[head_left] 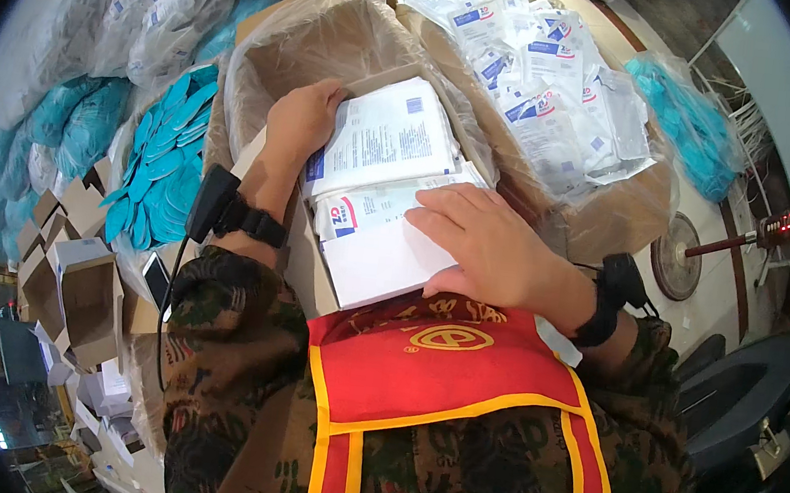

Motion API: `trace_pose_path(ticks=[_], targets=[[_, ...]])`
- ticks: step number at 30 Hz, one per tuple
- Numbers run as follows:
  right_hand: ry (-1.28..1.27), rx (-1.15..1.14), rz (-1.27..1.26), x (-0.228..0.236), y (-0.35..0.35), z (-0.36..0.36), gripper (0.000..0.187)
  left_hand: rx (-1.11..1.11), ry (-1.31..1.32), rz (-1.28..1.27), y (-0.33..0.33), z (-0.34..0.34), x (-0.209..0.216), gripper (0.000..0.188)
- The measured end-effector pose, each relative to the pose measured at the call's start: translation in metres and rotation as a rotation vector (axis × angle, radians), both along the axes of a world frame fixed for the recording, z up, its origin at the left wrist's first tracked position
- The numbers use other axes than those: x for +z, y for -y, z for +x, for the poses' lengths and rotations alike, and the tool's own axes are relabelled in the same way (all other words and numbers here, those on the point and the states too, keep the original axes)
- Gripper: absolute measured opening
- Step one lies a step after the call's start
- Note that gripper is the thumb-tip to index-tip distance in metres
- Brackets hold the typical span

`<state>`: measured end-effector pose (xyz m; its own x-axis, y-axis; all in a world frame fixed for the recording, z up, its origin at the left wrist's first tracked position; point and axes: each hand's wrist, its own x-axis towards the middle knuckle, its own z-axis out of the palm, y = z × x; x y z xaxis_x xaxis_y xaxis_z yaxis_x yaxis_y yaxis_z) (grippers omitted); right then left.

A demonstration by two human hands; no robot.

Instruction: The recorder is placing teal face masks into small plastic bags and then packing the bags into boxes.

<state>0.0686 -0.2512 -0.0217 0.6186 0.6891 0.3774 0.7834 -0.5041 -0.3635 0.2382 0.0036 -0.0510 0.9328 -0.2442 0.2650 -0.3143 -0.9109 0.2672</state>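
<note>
A small open carton point(392, 270) with a white flap toward me is filled with flat white printed packets point(392, 140). My left hand point(300, 123) is curled over the carton's far left edge, beside the packets; most of its fingertips are hidden. Across the nearer right part lies my right hand point(496, 248), its fingers stretched out over the packets and its thumb by the white flap. The packets are stacked in two groups, the farther one sitting higher.
Behind the carton stands a plastic-lined cardboard box point(292, 34). To its right, another lined box point(610, 211) holds loose packets point(547, 80). Teal oval pieces point(170, 146) are heaped at left, near empty cartons point(86, 296) and a phone point(157, 277). A fan base point(678, 257) stands at right.
</note>
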Motion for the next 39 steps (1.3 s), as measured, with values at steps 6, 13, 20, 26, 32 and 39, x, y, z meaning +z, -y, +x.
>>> trace_pose_path(ticks=[6, 13, 20, 26, 32, 39], targets=[[-0.166, 0.127, -0.123, 0.015, -0.004, 0.017, 0.05, 0.01, -0.01, 0.055, 0.001, 0.002, 0.001, 0.023], [0.202, 0.21, -0.225, 0.048, -0.014, -0.012, 0.013, -0.02, -0.046, 0.009, -0.005, 0.008, 0.003, 0.021], [0.248, 0.28, -0.187, 0.015, -0.008, -0.048, 0.013, -0.062, -0.049, 0.043, -0.009, 0.025, -0.001, 0.023], [-0.183, 0.266, 0.145, -0.015, 0.008, -0.046, 0.025, -0.146, 0.041, 0.009, -0.014, 0.031, -0.006, 0.024], [0.103, 0.017, -0.109, -0.017, -0.004, -0.034, 0.021, -0.143, 0.049, 0.037, -0.017, 0.03, -0.007, 0.023], [0.11, 0.057, -0.084, -0.058, -0.018, -0.032, 0.013, -0.159, 0.079, 0.021, 0.005, 0.005, 0.006, 0.02]])
